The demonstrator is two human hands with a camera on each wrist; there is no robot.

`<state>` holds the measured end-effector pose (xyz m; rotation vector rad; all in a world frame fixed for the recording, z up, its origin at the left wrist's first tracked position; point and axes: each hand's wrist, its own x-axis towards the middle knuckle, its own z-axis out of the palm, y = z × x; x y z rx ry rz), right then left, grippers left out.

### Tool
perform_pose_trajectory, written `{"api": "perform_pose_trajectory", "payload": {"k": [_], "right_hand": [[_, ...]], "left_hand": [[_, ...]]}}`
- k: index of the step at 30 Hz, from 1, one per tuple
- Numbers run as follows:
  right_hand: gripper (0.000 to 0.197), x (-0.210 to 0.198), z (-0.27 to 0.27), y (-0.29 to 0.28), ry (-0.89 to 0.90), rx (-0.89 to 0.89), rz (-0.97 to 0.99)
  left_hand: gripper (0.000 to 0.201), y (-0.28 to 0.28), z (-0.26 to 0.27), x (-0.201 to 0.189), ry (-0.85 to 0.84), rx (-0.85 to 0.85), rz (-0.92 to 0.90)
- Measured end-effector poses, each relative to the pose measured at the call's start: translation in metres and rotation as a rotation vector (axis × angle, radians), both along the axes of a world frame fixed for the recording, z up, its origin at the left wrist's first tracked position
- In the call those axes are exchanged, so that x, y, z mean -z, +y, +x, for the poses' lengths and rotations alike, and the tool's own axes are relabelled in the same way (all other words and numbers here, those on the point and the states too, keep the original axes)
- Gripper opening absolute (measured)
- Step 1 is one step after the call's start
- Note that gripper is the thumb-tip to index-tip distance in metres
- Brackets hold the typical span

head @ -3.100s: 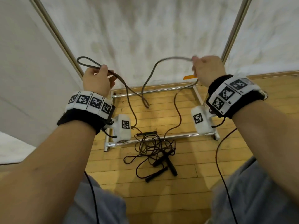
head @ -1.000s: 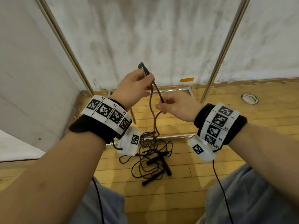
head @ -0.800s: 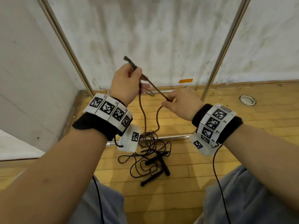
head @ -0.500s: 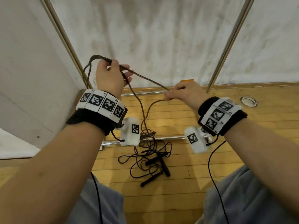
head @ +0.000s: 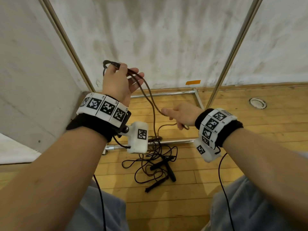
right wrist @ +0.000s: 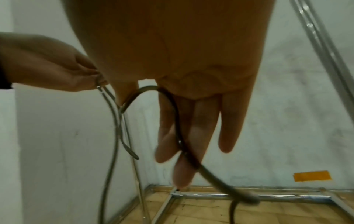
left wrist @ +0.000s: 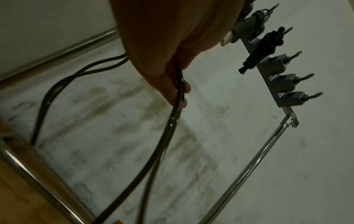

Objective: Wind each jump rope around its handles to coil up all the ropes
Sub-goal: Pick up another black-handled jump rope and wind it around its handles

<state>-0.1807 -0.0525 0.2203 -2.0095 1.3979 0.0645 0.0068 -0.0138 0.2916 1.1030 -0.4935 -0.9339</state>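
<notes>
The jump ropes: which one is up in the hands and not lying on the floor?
The brown rope, strung between the left hand and right hand. The black-handled ropes lie tangled on the floor.

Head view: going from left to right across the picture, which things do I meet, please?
Slanted metal pole → left hand holding the dark brown jump rope → right hand → small orange tape strip → second slanted metal pole → round metal floor fitting.
</notes>
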Motion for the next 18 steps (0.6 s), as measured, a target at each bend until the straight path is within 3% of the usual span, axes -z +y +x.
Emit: {"api": "perform_pose_trajectory", "payload": {"k": [4,8,10,12,16,18], "right_hand": [[0.081,0.003,0.008,0.010,-0.028,-0.051,-0.009],[0.092,0.000,0.013,0.013,-0.281,-0.086,-0.012],[0.070,0.002,0.016,0.015,-0.371,-0.086,0.064],[0.030,0.002,0.020,0.020,-0.423,-0.123,0.155],[0.024,0.000,0.027,0.030,-0.437,-0.168,0.278],[0.025,0.004,0.027,0.030,-0.356,-0.213,0.269]], "left_hand": [[0.011,-0.001,0.000,-0.009,0.203,0.032,-0.035],[0.013,0.001,-0.003,-0.016,0.384,0.095,-0.051],[0.012,0.002,-0.004,-0.019,0.468,0.117,-0.072],[0.010,0.001,-0.002,-0.023,0.537,0.116,-0.095],[0.011,-0.001,0.009,-0.026,0.530,0.078,-0.109],[0.012,-0.001,0.015,-0.027,0.487,0.064,-0.108]]}}
